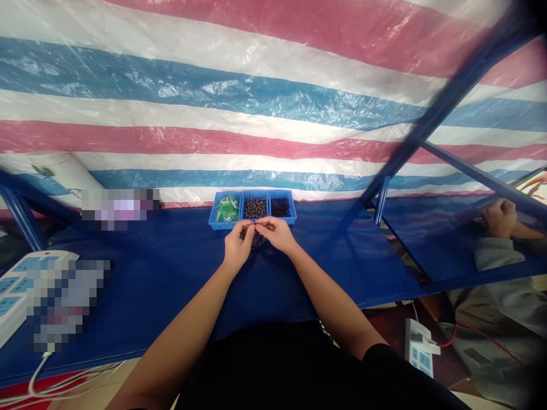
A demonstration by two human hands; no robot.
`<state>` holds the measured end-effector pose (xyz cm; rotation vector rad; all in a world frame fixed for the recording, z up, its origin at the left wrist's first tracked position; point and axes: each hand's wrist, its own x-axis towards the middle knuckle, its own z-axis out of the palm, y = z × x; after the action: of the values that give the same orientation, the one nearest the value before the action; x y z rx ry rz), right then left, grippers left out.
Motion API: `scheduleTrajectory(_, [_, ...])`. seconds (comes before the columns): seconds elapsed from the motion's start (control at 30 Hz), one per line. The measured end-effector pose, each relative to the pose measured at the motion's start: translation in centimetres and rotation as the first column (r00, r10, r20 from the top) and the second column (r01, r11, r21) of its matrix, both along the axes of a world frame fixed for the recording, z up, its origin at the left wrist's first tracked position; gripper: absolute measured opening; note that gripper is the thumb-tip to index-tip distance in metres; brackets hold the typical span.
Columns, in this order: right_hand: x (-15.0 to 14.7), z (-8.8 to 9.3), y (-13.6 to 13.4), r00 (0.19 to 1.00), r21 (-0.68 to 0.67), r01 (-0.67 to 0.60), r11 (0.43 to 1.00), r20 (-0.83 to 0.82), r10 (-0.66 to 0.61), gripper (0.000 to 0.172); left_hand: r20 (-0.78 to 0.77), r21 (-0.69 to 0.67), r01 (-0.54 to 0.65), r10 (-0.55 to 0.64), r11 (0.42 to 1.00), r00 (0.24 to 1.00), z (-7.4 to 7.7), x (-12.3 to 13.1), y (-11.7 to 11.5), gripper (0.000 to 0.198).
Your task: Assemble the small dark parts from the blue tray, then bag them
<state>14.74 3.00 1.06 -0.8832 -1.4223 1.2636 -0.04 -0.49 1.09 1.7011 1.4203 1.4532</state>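
Note:
My left hand (239,244) and my right hand (276,232) meet fingertip to fingertip just in front of a blue bin with three compartments (222,226). Both are closed in a pinch on something too small to make out. A bit of something dark shows below the fingertips, partly hidden by them. Green and whitish pieces (228,208) fill the bin's left compartment. Small brass-and-dark metal parts (255,208) lie in the middle one, and small black parts (280,207) in the right one.
The bin stands on a blue table (171,273) before a striped plastic sheet (213,97). A white power strip (25,285) and a blurred-out object with a cable lie at left. Blue frame bars (410,151) rise at right, where another person's hand (499,217) shows.

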Motion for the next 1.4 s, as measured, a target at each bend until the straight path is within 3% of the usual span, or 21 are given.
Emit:
scheduleTrajectory(0.33, [-0.4, 0.1, -0.7, 0.998, 0.032, -0.062, 0.998, -0.003, 0.063, 0.033, -0.080, -0.024, -0.088, 0.086, 0.996, 0.993, -0.4, -0.3, 0.3, 0.029])
scheduleTrajectory(0.63, [-0.1, -0.5, 0.1, 0.999, 0.038, 0.031, 0.999, 0.034, -0.032, 0.029, 0.057, -0.027, 0.022, -0.020, 0.999, 0.998, -0.3, 0.0, 0.1, 0.027])
scheduleTrajectory(0.9, [-0.3, -0.1, -0.4, 0.999, 0.056, -0.040, 0.998, 0.029, 0.039, 0.036, -0.051, -0.049, -0.058, 0.056, 0.997, 0.997, -0.3, -0.2, 0.1, 0.030])
scheduleTrajectory(1.17, [-0.1, -1.0, 0.3, 0.999, 0.115, 0.024, 0.993, 0.029, -0.028, 0.029, 0.046, -0.049, 0.018, -0.016, 0.999, 0.999, -0.2, 0.0, 0.1, 0.026])
scheduleTrajectory(1.4, [0.0, -0.1, -0.3, 0.993, 0.154, 0.023, 0.988, 0.113, -0.041, 0.029, -0.035, -0.053, -0.028, 0.026, 0.998, 0.999, -0.3, -0.3, 0.2, 0.028])
